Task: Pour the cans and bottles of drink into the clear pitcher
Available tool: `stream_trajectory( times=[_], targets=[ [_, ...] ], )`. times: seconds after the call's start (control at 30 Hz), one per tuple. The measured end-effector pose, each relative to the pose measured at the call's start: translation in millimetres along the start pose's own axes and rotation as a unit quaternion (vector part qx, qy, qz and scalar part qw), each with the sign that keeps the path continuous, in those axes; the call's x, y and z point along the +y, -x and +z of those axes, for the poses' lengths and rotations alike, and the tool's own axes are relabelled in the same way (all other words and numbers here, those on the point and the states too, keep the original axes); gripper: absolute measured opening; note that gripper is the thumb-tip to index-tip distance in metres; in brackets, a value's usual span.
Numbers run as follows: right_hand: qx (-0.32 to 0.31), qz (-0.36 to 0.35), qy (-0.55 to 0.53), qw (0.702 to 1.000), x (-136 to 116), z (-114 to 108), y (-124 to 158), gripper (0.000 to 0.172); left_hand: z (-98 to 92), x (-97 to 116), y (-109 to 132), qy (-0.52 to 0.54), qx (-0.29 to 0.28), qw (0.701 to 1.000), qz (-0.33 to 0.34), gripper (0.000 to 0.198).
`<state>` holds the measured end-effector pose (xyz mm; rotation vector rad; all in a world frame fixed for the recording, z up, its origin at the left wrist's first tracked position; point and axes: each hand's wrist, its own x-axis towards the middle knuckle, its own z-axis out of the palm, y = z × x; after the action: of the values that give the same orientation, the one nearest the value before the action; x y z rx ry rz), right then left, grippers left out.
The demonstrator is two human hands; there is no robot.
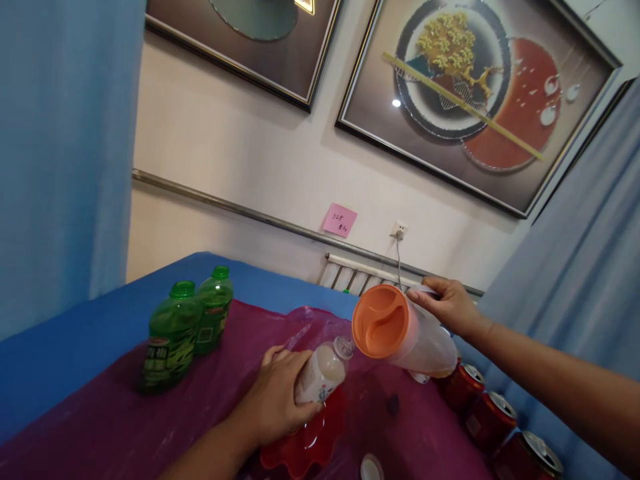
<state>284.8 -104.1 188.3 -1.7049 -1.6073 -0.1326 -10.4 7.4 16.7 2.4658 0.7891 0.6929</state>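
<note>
In the lower middle of the frame, the left hand (280, 400) is wrapped around a small uncapped bottle (320, 381) over a red scalloped dish (325, 433), while right of centre the right hand (453, 307) grips a tipped pitcher (430, 343) by its handle (424, 290), the orange lid (380, 321) just beside the bottle's mouth (344, 347).

Bright orange on the lid (381, 321), cloudy white on the jug (430, 348), and here's the bottle (329, 364), see-through with small coloured print on white! Glossy red for the dish (323, 440), white for the cap (371, 468), purple right across the sheet (417, 430), solid blue on the table (75, 353)! Two green bottles (173, 327) flash dark labels (165, 357), the cans (487, 420) gleam deep red with silver tops (501, 404), the note (341, 220) is pink with dark writing, and both curtains (65, 147) go plain pale blue
</note>
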Motion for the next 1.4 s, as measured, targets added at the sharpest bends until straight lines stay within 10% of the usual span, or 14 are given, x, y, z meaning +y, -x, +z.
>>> stream_trajectory(
  times=[1.4],
  targets=[
    [-0.012, -0.021, 0.028, 0.999, -7.4, -3.0, -2.8, 0.061, 1.2, 3.2, 6.2, 0.032, 0.016, 0.999, 0.013, 0.045]
  ],
)
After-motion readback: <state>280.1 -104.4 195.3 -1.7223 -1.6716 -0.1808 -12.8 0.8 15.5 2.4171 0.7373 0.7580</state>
